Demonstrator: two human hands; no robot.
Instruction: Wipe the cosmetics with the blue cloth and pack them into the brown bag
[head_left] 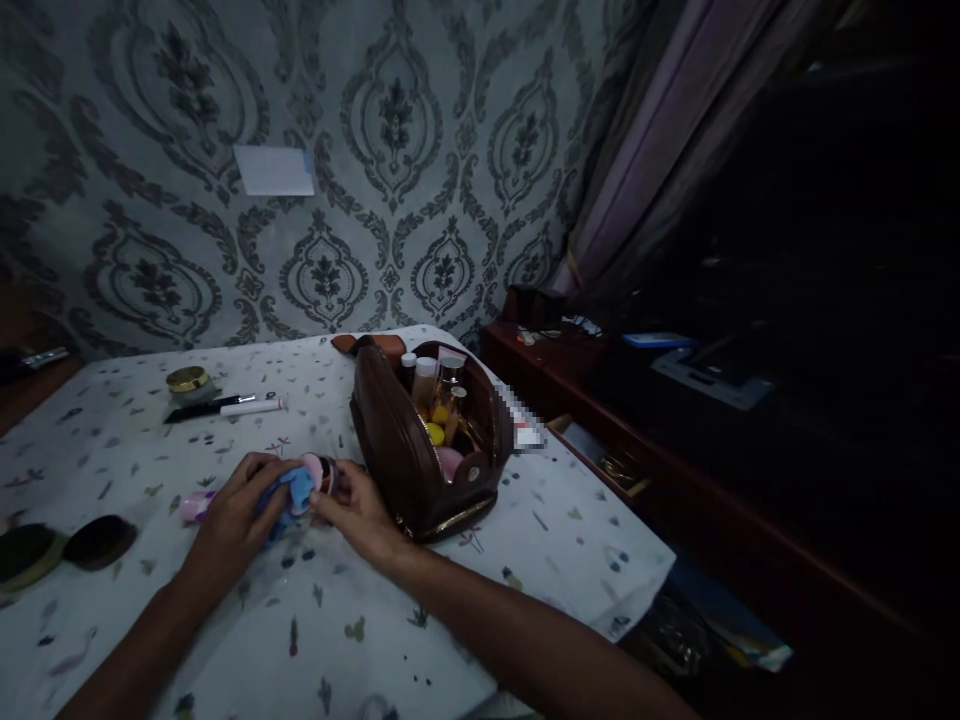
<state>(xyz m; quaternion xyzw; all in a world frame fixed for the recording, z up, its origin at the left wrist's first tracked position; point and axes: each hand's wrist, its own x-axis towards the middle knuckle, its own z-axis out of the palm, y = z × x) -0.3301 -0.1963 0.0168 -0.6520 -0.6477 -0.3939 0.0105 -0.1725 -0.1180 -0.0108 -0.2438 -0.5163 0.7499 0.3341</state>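
Observation:
Just left of the brown bag, my two hands meet over the patterned white tablecloth (322,630). My left hand (244,505) has its fingers wrapped round a blue cloth (298,488), pressed against a small round jar (321,470) with a pale rim. My right hand (360,510) grips that jar from its right side. Close beside my right hand stands the open brown bag (397,440), holding several bottles, tubes and yellow items. A pink and purple item (195,506) lies partly hidden behind my left hand.
A gold-lidded jar (187,380), a black brush (202,408) and a white pen-like item (253,406) lie at the back left. Two dark round items (100,541) (28,555) sit at the left. Right of the table is an open drawer (600,460).

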